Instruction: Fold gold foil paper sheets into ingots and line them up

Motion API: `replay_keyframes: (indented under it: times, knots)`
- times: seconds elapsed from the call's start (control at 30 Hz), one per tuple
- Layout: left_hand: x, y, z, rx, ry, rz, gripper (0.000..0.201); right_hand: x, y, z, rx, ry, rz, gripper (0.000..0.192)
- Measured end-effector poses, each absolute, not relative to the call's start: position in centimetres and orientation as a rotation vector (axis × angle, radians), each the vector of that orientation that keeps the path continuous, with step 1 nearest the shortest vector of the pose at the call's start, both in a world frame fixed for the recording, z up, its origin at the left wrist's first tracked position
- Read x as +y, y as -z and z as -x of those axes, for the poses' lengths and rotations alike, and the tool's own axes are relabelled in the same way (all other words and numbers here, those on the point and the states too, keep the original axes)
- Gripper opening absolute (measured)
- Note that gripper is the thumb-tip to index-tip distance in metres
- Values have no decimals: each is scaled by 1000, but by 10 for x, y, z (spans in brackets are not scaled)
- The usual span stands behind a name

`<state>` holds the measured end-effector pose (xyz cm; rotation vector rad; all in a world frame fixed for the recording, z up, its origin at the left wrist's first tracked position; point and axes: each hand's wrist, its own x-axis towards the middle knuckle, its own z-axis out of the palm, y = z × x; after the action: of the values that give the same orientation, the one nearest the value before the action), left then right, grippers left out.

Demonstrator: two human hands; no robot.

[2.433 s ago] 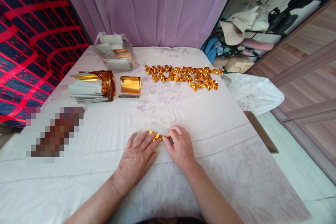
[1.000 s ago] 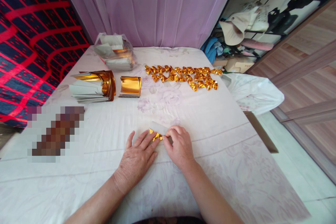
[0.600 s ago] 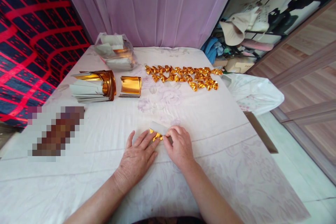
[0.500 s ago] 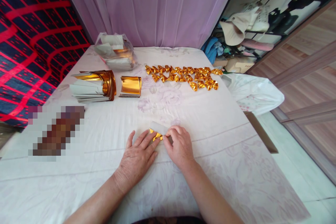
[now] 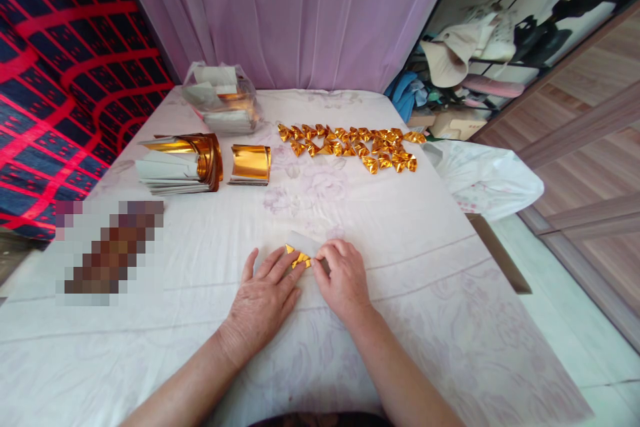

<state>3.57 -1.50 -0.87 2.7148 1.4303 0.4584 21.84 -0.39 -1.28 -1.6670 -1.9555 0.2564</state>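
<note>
Hands meet at the near middle of the tabletop (image 5: pixel 400 227), which is covered with a pale flowered cloth. The left hand (image 5: pixel 260 303) lies flat, fingers spread, its fingertips pressing down on a small sheet of gold foil paper (image 5: pixel 299 257) – gold face partly folded, white back showing at its 1 o'clock edge. The right hand (image 5: pixel 345 280) sits just beside it at 3 o'clock, its grip pinching the paper's right edge with curled fingers.

Well apart from the hands, toward 12 o'clock, a spread of folded gold pieces (image 5: pixel 350 143) lies in loose rows. At 11 o'clock a short curled stack of gold sheets (image 5: pixel 250 165) stands beside a larger stack of foil sheets (image 5: pixel 177 165), and farther back a clear plastic bag (image 5: pixel 220 99) holds more paper. At 2 o'clock – off the tabletop's edge – rests a white plastic bag (image 5: pixel 485 177).
</note>
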Motion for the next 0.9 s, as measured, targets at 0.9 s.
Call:
replay_keyframes:
  times: [0.9]
  knots:
    - [-15,6,-36,1436,-417,-2707,35,-4,15,-217,-1916,-288,1691,8]
